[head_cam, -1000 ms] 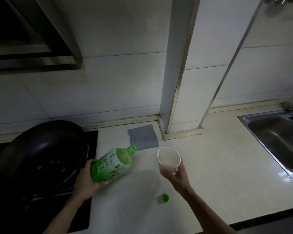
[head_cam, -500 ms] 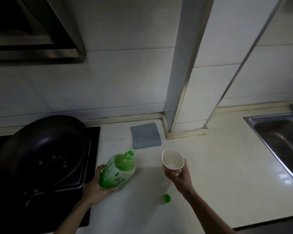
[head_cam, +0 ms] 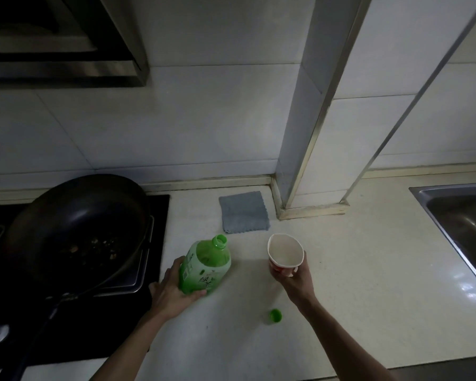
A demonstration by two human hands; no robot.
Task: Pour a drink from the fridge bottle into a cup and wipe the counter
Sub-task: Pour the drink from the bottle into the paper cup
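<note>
Green plastic bottle (head_cam: pixel 205 266), uncapped, is gripped low on its body by the left hand (head_cam: pixel 173 292), fingers wrapped round the label, at lower centre of the frame beside the pan (head_cam: pixel 74 229). Its long axis leans a little, neck pointed up-frame and slightly right. Whether the base touches the counter (head_cam: pixel 368 270) cannot be told.

Paper cup (head_cam: pixel 285 254) is held by the right hand (head_cam: pixel 294 279), fingers curled round its base, rim squeezed oval. It lies right of the bottle mouth, near but apart.

Pouring is judged not yet begun; no liquid is made out in the cup. The neck must be tipped rightward over the rim, or the cup brought left beneath it.

Cap (head_cam: pixel 275 316) lies loose below the cup. Grey cloth (head_cam: pixel 243 212) is folded above, by the wall.
</note>
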